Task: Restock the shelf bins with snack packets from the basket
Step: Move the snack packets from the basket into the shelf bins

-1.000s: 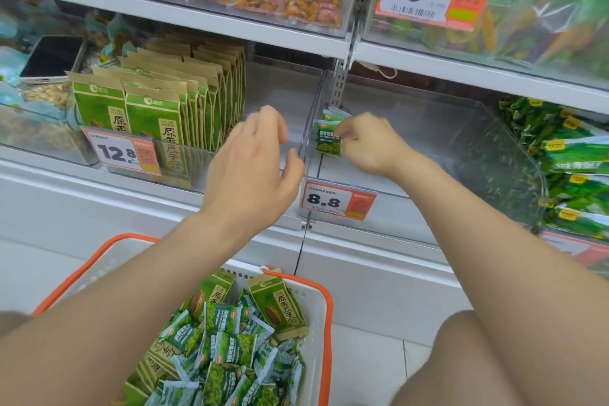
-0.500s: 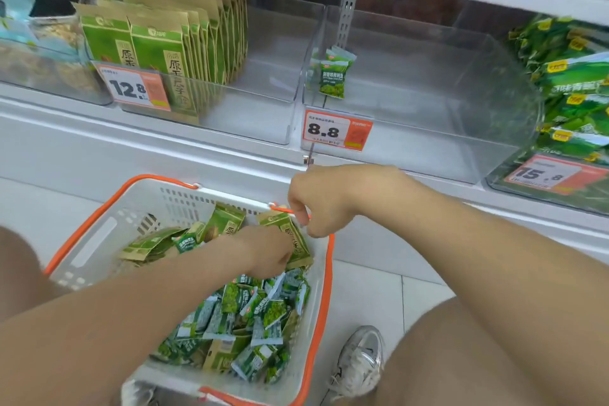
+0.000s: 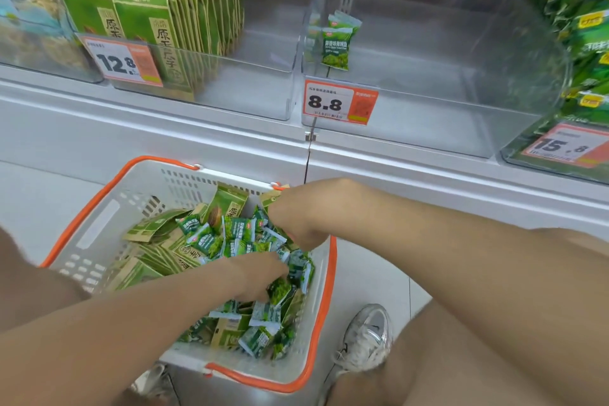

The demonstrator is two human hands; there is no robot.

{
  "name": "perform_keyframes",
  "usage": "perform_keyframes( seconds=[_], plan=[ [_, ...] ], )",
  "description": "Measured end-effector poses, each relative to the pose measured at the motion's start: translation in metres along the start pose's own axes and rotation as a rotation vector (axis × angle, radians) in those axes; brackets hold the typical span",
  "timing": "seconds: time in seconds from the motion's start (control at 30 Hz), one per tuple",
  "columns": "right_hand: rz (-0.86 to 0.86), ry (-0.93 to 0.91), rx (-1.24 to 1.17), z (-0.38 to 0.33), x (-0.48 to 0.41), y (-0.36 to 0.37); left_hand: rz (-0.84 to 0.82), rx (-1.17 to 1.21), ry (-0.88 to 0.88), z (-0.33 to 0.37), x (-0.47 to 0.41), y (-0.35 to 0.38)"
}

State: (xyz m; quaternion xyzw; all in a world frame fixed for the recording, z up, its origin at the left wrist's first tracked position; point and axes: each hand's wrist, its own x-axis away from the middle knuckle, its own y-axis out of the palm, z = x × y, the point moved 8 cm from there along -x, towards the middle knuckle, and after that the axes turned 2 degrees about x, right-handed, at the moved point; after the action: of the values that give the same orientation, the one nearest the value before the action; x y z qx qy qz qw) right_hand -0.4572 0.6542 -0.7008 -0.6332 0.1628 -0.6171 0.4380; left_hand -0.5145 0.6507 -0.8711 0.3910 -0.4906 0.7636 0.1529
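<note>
The left grip (image 3: 260,277) and right grip (image 3: 298,224) rest among small green snack packets (image 3: 237,234) beneath them in the white orange-rimmed plastic basket (image 3: 99,224). Their fingers are buried, so I cannot tell their hold.

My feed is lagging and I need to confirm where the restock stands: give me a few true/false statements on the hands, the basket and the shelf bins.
1. The left hand and the right hand are both down among the loose packets in the basket. True.
2. The 8.8 bin is packed full. False: it holds only a few small green packets against its left wall.
3. The 12.8 bin holds tall packets standing upright. True.
4. The basket's rim is blue. False: it is orange.
</note>
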Motion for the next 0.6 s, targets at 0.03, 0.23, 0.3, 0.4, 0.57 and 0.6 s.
perform_keyframes(
  seconds=[0.03, 0.23, 0.3, 0.4, 0.57, 0.6],
  plan=[
    [0.013, 0.000, -0.016, 0.002, 0.002, -0.004, 0.030, 0.041, 0.004, -0.002, 0.002, -0.009],
    [0.100, 0.074, -0.175, 0.031, 0.010, -0.016, 0.322, 0.414, 0.051, -0.013, 0.039, -0.086],
    [0.109, 0.105, -0.215, 0.044, 0.016, -0.017, 0.437, 0.555, 0.095, -0.013, 0.058, -0.112],
    [0.113, 0.120, -0.295, 0.059, 0.028, -0.025, 0.604, 0.732, 0.147, -0.013, 0.085, -0.142],
    [0.236, 0.137, -0.709, 0.082, 0.039, -0.041, 0.704, 1.001, 0.211, -0.028, 0.117, -0.170],
    [0.244, 0.128, -0.801, 0.084, 0.041, -0.042, 0.731, 1.114, 0.219, -0.033, 0.123, -0.175]
  ],
)
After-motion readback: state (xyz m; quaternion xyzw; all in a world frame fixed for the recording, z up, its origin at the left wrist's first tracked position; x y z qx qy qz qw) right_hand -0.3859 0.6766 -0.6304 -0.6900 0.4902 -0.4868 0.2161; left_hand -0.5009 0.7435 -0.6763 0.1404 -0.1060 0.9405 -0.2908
